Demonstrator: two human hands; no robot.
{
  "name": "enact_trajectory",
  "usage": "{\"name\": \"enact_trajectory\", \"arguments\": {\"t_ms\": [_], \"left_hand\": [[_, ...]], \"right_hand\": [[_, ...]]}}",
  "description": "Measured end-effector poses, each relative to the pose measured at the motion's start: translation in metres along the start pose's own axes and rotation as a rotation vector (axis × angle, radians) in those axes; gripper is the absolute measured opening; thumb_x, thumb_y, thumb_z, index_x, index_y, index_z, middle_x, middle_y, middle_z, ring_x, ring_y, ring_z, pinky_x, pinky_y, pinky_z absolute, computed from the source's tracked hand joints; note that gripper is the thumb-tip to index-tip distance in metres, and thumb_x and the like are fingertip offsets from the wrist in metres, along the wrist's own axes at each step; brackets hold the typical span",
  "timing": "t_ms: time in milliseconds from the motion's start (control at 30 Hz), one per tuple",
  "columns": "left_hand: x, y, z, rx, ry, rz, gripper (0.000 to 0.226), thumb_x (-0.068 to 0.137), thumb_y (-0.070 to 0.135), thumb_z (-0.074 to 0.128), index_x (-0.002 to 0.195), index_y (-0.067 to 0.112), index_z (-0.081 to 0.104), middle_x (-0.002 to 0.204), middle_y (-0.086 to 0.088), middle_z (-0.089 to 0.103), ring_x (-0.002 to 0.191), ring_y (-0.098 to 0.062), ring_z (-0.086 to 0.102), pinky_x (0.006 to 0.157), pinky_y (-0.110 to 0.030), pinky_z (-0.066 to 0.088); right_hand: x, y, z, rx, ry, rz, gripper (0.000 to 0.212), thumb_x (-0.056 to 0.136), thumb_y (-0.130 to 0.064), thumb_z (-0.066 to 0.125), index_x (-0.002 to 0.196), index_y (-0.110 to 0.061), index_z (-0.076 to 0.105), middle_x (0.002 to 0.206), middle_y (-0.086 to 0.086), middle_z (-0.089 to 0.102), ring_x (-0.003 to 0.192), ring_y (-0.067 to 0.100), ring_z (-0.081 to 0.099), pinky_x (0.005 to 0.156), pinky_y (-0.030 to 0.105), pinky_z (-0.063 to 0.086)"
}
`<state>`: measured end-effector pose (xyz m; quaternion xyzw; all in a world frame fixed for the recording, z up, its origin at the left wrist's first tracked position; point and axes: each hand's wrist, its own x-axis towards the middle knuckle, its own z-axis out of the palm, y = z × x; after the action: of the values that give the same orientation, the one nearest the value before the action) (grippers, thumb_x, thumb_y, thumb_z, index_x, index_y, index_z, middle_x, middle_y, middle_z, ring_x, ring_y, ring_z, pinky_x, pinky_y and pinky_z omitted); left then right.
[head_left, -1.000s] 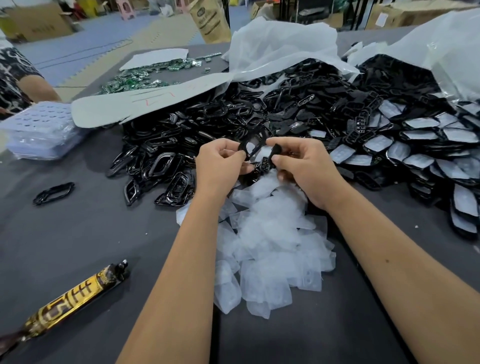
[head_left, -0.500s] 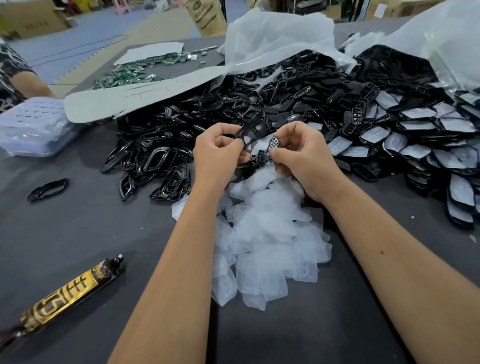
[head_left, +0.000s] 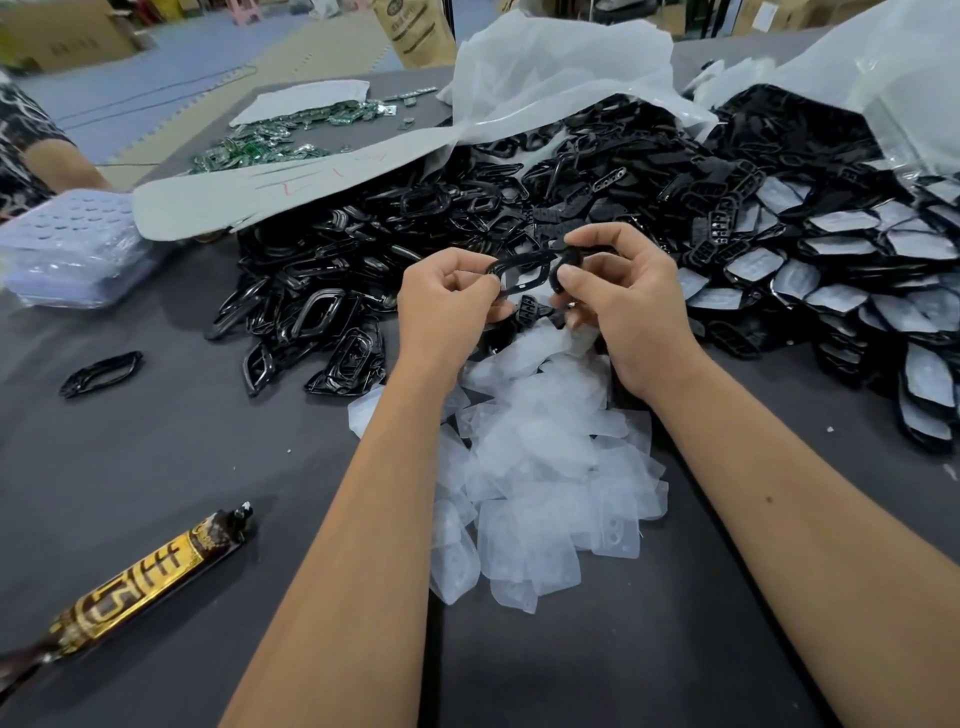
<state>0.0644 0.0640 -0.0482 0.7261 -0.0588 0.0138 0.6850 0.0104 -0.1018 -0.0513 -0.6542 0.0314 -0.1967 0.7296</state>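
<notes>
My left hand pinches the left end of a black plastic frame, held above the table. My right hand pinches a small black part against the frame's right end, thumb and fingers curled round it. Just below my hands lies a heap of clear plastic pads. Behind them spreads a large pile of black frames.
To the right lies a pile of black shells with white film, under open white bags. A gold-and-black glue tube lies at front left, a single black frame left of it. Clear trays and green circuit boards are at far left, next to another person's arm.
The frame in my left hand has turned flatter and my right hand has brought the small black part up against its right end. Both hands sit slightly lower in view.
</notes>
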Motion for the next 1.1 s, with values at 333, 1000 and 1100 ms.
{"name": "enact_trajectory", "arguments": {"t_ms": [333,1000,1100], "left_hand": [[-0.0009,0.0003,0.0012,-0.018,-0.031,-0.026,0.02,0.084,-0.002,0.067,0.096,0.013,0.074,0.075,-0.006,0.075,0.071,-0.024,0.078,0.079,-0.037,0.064],[-0.0035,0.0006,0.0045,-0.059,-0.128,-0.017,0.024,0.093,-0.009,0.062,0.095,0.009,0.077,0.081,-0.008,0.079,0.068,-0.017,0.073,0.074,-0.027,0.062],[-0.0046,-0.0005,0.0051,-0.06,-0.152,0.016,0.019,0.092,-0.006,0.069,0.096,0.011,0.076,0.078,-0.006,0.078,0.066,-0.015,0.072,0.072,-0.027,0.061]], "right_hand": [[-0.0038,0.0043,0.0036,-0.121,0.074,-0.106,0.021,0.087,-0.008,0.082,0.102,-0.009,0.067,0.072,0.012,0.075,0.065,0.03,0.076,0.055,0.032,0.059],[-0.006,0.0019,0.0091,-0.534,0.075,-0.303,0.006,0.088,-0.01,0.079,0.093,-0.009,0.076,0.086,-0.002,0.075,0.08,0.013,0.072,0.08,0.037,0.062],[-0.0073,0.0002,0.0093,-0.547,0.102,-0.302,0.008,0.086,-0.012,0.081,0.086,-0.009,0.074,0.082,-0.002,0.075,0.076,0.014,0.072,0.076,0.04,0.061]]}}
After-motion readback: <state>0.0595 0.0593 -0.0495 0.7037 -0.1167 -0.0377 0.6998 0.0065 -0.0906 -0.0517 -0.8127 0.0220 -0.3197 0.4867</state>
